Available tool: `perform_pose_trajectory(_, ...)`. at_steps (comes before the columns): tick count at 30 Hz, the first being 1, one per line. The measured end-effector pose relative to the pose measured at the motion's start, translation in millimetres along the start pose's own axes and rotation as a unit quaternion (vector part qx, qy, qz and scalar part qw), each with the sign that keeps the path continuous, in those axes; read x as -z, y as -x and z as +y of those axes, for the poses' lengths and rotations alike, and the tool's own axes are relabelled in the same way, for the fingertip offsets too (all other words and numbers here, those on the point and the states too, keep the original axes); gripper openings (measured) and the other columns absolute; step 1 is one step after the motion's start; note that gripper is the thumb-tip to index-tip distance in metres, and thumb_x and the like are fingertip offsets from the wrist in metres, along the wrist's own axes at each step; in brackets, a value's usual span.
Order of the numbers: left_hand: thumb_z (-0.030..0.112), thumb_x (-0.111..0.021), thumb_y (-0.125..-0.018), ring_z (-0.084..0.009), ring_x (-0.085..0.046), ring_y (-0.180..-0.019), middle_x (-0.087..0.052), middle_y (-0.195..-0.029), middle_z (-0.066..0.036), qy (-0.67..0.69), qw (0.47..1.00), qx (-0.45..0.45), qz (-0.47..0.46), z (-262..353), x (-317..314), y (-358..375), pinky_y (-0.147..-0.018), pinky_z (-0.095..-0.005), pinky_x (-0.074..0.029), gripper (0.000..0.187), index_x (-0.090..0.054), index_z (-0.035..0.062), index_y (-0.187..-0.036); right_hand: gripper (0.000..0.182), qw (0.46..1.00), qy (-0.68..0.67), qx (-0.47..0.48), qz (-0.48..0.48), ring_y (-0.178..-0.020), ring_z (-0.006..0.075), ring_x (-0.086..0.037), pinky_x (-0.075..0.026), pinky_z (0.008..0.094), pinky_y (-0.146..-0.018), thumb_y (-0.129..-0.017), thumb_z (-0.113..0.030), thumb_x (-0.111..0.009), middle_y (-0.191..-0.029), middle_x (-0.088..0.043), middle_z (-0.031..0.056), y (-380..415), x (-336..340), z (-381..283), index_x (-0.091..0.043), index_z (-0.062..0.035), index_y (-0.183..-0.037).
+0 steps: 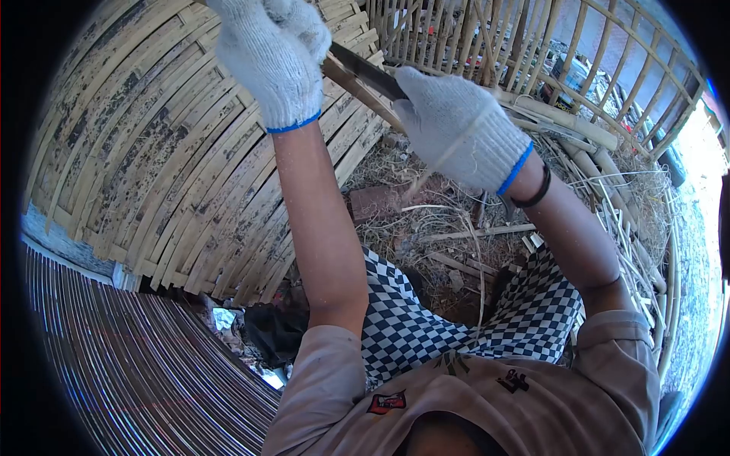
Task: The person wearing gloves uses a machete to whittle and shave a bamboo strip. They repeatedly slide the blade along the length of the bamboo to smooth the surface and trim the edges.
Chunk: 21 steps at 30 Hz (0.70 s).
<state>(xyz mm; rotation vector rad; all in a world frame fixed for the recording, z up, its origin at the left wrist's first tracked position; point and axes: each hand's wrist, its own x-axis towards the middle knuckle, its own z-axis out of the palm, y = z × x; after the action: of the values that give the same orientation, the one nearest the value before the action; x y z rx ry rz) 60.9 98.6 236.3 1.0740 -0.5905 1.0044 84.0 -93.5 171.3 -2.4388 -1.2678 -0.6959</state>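
My left hand (pixel 277 57), in a white knitted glove with a blue cuff, is closed at the top of the view, wrapped round a bamboo strip (pixel 357 90). My right hand (pixel 456 125), gloved the same way, grips a long dark blade (pixel 365 70) at its handle end; the handle itself is hidden by the glove. The blade points up and left towards my left hand and lies close along the strip. A thin pale sliver, blurred, crosses in front of the right glove.
A woven bamboo panel (pixel 175 144) leans at the left, above a ribbed dark sheet (pixel 137 357). A bamboo slat fence (pixel 525 42) stands at the back. Bamboo poles (pixel 570 125) lie at the right. Shavings and a brick (pixel 380 204) cover the ground between my legs.
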Motion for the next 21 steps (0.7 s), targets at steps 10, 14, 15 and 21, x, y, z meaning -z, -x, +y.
perform_pose_trajectory(10,0.069,-0.032,-0.105,-0.0103,-0.017,-0.039,-0.026,-0.05,0.004,-0.049,0.997,-0.012,0.05,-7,-12,-2,-0.035,-0.0273,-0.013,0.065,-0.034,0.0201,-0.062,0.021,0.996,-0.066,-0.064,0.013,-0.069,0.0372,-0.072,-0.057,0.0466,-0.06,-0.1,-0.018,-0.056,-0.068,-0.067,0.0184,13,4,-11,-0.055,0.0005,-0.109)
perform_pose_trajectory(14,0.069,-0.032,-0.105,-0.011,-0.017,-0.04,-0.026,-0.052,0.004,-0.011,0.999,-0.015,-0.032,-8,10,-9,-0.036,-0.0277,-0.013,0.065,-0.033,0.0202,-0.062,0.019,0.987,-0.097,-0.102,-0.076,-0.069,0.0363,-0.072,-0.057,0.0465,-0.06,-0.101,-0.019,-0.054,-0.068,-0.067,0.0172,19,-12,3,-0.055,-0.0005,-0.108)
perform_pose_trajectory(15,0.069,-0.032,-0.105,-0.011,-0.017,-0.04,-0.025,-0.051,0.005,-0.03,0.999,-0.022,-0.009,-8,5,-8,-0.036,-0.0278,-0.013,0.066,-0.032,0.0202,-0.061,0.021,0.989,-0.093,-0.096,-0.07,-0.069,0.0366,-0.072,-0.057,0.0468,-0.06,-0.102,-0.02,-0.054,-0.071,-0.068,0.0176,16,-5,3,-0.054,-0.0013,-0.112)
perform_pose_trajectory(21,0.071,-0.03,-0.105,-0.01,-0.015,-0.04,-0.022,-0.05,0.005,-0.047,0.998,0.0,0.029,-7,5,-9,-0.036,-0.0277,-0.013,0.067,-0.03,0.0205,-0.06,0.026,0.987,-0.088,-0.114,-0.076,-0.074,0.0405,-0.071,-0.056,0.0487,-0.064,-0.103,-0.022,-0.057,-0.077,-0.069,0.0187,25,-46,17,-0.053,-0.0013,-0.118)
